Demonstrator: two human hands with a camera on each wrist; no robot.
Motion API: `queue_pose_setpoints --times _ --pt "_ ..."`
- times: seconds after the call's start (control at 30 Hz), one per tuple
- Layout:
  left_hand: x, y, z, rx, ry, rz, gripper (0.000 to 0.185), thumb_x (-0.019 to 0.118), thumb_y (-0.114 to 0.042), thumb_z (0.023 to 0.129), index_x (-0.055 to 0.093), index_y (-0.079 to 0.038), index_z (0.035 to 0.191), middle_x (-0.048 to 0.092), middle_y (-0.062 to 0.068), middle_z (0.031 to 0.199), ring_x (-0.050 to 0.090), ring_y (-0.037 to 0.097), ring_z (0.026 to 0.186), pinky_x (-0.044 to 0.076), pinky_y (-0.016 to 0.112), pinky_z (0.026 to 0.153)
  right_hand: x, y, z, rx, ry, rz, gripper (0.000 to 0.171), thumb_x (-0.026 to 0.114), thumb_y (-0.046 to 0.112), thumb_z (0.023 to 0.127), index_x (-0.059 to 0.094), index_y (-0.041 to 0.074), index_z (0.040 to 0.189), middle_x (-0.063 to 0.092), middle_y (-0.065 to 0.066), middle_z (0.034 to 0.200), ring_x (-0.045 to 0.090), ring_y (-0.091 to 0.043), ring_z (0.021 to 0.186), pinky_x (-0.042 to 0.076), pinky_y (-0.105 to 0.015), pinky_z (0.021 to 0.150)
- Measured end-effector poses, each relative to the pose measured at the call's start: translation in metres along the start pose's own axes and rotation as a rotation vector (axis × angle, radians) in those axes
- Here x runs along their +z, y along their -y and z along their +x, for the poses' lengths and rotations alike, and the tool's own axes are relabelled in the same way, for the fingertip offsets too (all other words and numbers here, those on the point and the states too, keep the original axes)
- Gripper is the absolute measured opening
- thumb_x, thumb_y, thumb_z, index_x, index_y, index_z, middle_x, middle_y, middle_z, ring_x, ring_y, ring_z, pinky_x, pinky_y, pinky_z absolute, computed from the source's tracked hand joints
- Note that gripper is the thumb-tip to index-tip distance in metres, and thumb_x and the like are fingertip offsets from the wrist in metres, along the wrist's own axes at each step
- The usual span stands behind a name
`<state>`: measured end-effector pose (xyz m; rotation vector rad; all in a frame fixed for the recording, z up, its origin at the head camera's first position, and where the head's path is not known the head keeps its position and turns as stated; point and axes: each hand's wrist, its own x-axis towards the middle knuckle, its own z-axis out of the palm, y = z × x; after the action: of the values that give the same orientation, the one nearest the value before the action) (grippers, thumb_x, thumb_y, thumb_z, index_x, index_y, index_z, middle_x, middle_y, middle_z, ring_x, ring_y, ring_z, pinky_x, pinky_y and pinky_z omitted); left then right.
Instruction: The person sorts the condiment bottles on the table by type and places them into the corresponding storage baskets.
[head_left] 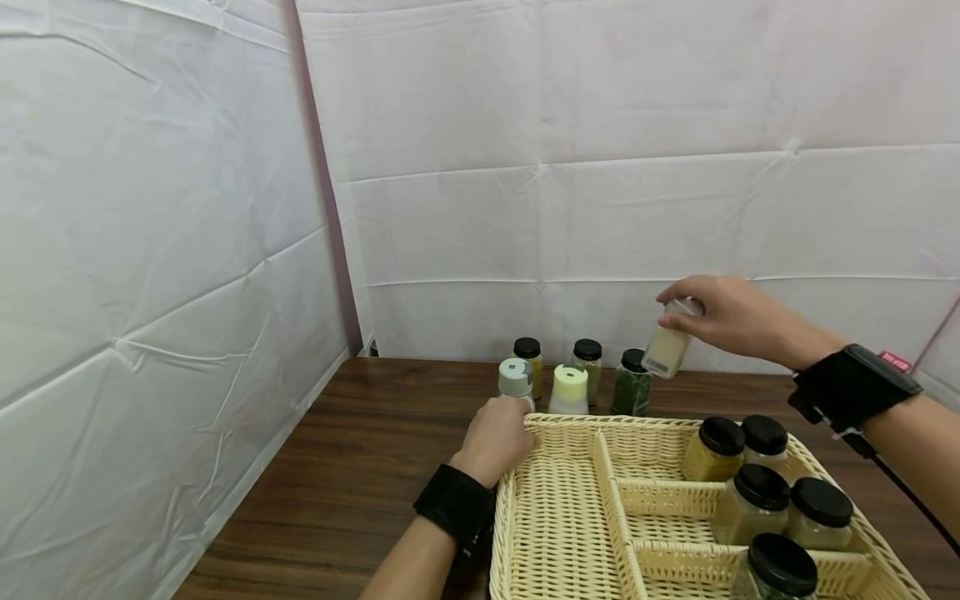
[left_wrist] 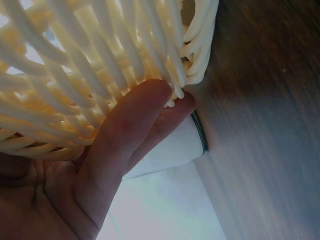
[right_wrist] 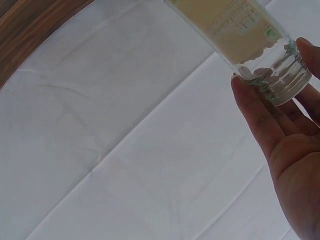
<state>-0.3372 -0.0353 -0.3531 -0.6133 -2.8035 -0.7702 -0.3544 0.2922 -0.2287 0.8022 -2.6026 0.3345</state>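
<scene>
My right hand (head_left: 723,317) holds a glass spice jar (head_left: 666,352) of beige powder by its clear, ridged top end, in the air above the back of the table. The jar is tilted, and printing shows on its side in the right wrist view. My left hand (head_left: 495,442) grips the wicker basket (head_left: 504,533) at its back left corner. Seen from the left wrist, the fingers lie against the basket's woven wall (left_wrist: 100,65). Just beyond that hand is a bottle with a grey-green cap (head_left: 515,377).
Behind the basket stand a yellow-capped bottle (head_left: 570,383), a black-lidded jar of green herbs (head_left: 632,385) and two more black-lidded jars (head_left: 588,358). Several black-lidded jars (head_left: 720,450) sit in the basket's right compartments. White sheeting (head_left: 637,208) hangs behind the brown table (head_left: 337,467).
</scene>
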Motion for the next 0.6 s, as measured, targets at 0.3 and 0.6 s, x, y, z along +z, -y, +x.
queue_pose_setpoints --times 0.3,0.6 --pt "-0.001 0.001 0.001 -0.009 -0.006 0.011 0.023 0.083 -0.009 0.092 0.077 -0.002 0.113 0.076 0.014 0.105 0.074 0.030 0.094 0.059 0.039 0.076 0.002 0.021 -0.007 -0.082 -0.042 0.001 0.029 0.075 0.015 0.102 0.071 0.007 0.129 0.070 -0.006 0.118 0.059 -0.017 0.093 0.050 -0.039 0.080" --pt "0.001 0.003 0.002 -0.004 0.002 0.010 0.025 0.084 -0.010 0.093 0.077 -0.002 0.115 0.076 0.014 0.108 0.073 0.031 0.096 0.059 0.039 0.077 0.012 0.030 -0.018 -0.272 -0.125 0.024 0.033 0.081 0.006 0.095 0.073 0.011 0.126 0.071 0.007 0.113 0.064 -0.007 0.093 0.051 -0.025 0.080"
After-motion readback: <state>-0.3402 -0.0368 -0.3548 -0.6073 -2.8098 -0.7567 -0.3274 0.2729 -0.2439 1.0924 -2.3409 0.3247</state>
